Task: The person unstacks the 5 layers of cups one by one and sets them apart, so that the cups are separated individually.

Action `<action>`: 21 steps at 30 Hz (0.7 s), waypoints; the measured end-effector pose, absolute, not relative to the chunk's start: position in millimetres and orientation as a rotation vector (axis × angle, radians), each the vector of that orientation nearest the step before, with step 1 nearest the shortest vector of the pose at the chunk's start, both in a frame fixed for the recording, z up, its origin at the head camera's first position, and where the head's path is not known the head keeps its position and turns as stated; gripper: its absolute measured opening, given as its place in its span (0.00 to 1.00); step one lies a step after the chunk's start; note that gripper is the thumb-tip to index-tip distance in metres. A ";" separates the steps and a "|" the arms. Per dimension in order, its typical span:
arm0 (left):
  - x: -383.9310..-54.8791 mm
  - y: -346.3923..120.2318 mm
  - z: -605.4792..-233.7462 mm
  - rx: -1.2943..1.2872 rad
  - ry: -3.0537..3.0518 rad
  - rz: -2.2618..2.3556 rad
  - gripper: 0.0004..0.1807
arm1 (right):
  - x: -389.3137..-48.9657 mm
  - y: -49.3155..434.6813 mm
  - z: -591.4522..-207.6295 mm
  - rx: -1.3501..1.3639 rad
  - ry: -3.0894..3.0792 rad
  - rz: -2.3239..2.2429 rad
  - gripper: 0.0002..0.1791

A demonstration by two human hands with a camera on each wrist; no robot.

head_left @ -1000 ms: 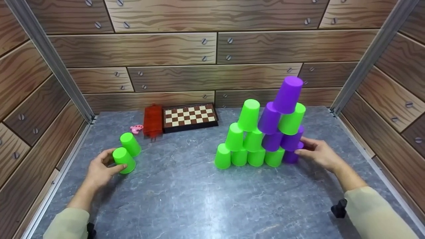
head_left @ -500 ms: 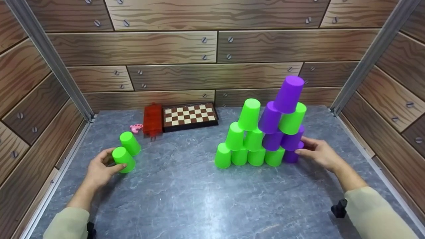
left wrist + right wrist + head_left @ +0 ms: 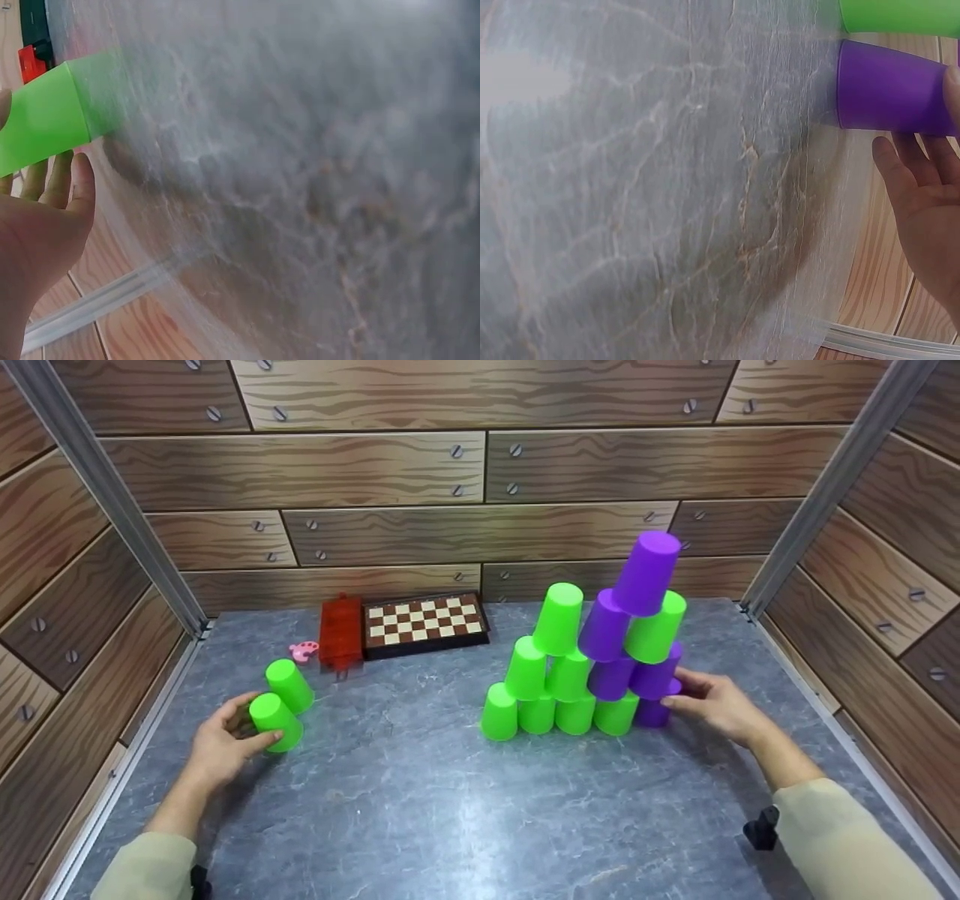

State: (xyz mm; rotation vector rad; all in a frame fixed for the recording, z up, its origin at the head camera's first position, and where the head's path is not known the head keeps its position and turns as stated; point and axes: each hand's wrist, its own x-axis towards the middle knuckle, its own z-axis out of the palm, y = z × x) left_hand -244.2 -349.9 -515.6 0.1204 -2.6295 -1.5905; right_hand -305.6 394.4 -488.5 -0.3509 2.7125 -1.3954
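At the left, two upside-down green cups stand on the grey tabletop. My left hand (image 3: 221, 741) grips the nearer green cup (image 3: 275, 723), thumb on its front side and fingers round the back; the farther green cup (image 3: 289, 686) stands just behind it. On the right rises a stacked pyramid of upside-down green and purple cups, topped by a purple cup (image 3: 648, 574). My right hand (image 3: 718, 706) holds the purple cup (image 3: 892, 88) at the right end of the bottom row between thumb and fingers. In the left wrist view the gripped cup's rim meets the tabletop.
Toward the back lies a chessboard (image 3: 426, 624) with a red pouch (image 3: 341, 631) at its left side. A small pink piece (image 3: 303, 651) lies beside the pouch. Wood-patterned walls (image 3: 300, 471) enclose the grey table (image 3: 420, 795) at the back and both sides.
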 end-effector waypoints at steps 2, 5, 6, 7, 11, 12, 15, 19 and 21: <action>-242.8 -352.1 -511.4 0.096 -2.608 -1.623 0.46 | -305.7 394.8 -488.7 -0.348 2.713 -1.394 0.38; -239.7 -356.2 -502.0 0.071 -2.567 -1.632 0.47 | -305.7 394.7 -489.0 -0.349 2.711 -1.404 0.38; -238.7 -357.6 -498.0 0.062 -2.561 -1.609 0.46 | -305.7 394.7 -489.1 -0.351 2.707 -1.415 0.38; -237.6 -358.6 -492.9 0.056 -2.551 -1.586 0.46 | -305.8 394.7 -489.8 -0.361 2.696 -1.434 0.37; -231.3 -358.0 -468.9 0.022 -2.518 -1.462 0.42 | -305.7 392.8 -492.6 -0.411 2.654 -1.506 0.36; -229.6 -356.0 -462.1 0.004 -2.506 -1.440 0.42 | -305.6 392.0 -493.1 -0.422 2.644 -1.517 0.35; -228.4 -342.6 -439.9 -0.070 -2.447 -1.420 0.40 | -305.7 391.0 -493.4 -0.430 2.652 -1.505 0.36; -235.3 -307.5 -411.4 -0.205 -2.385 -1.477 0.38 | -305.5 392.0 -491.8 -0.404 2.678 -1.479 0.36; -240.0 -284.9 -400.4 -0.275 -2.377 -1.525 0.38 | -305.1 392.5 -491.7 -0.398 2.680 -1.469 0.36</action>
